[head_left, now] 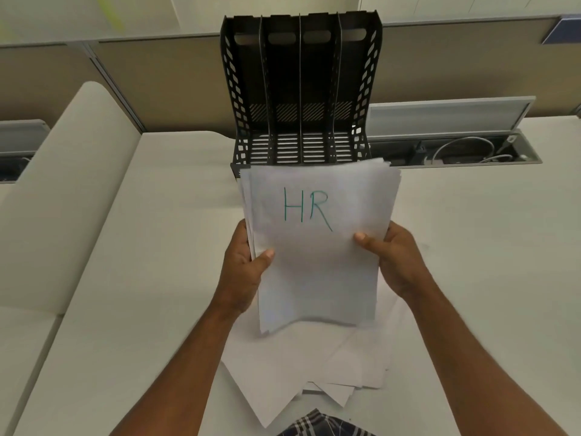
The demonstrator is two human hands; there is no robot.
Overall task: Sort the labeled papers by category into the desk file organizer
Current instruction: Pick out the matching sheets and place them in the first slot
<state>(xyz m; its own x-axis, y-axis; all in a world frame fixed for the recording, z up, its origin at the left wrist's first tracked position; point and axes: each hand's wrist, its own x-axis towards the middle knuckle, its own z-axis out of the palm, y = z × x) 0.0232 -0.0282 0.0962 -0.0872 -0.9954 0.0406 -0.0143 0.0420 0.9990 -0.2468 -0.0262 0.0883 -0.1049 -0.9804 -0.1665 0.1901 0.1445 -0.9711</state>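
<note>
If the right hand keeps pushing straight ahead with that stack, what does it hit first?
Probably the organizer: the right hand and left hand hold the HR stack just before its low front edge. Depth is unclear, so the stack's top edge may already overlap it.

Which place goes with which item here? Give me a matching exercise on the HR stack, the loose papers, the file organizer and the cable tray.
Items:
1. HR stack
2. loose papers
3. file organizer
4. cable tray

Places:
A. recessed in the desk, right of the organizer
B. lying spread on the desk near the person
C. held up in the left hand and right hand
D. standing at the desk's far edge, its four slots holding no papers

Pairs: 1-C, 2-B, 3-D, 4-A
</note>
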